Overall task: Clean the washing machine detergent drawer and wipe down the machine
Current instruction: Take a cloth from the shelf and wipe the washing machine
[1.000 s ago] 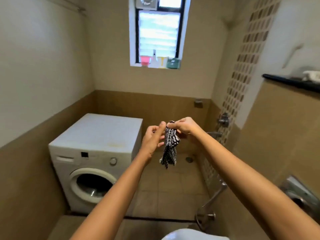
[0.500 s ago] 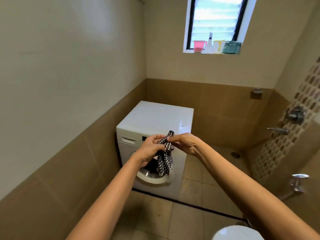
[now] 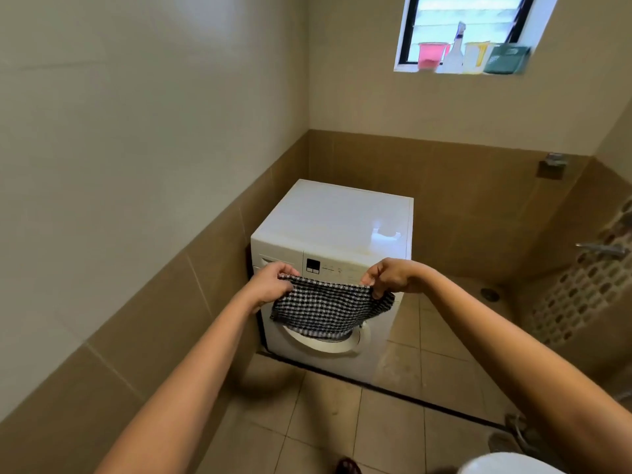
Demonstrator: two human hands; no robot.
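The black-and-white checked cloth is spread flat; the left hand pinches its 9 o'clock corner and the right hand its 3 o'clock corner. Behind it, a white front-loading washing machine stands on beige floor tiles. A window is at 1 o'clock.

This is a small home bathroom that also serves as a laundry corner, shown by its tan wall tiles, a white front-loading washing machine, a wall tap, a floor drain, a toilet rim and containers on the window sill.
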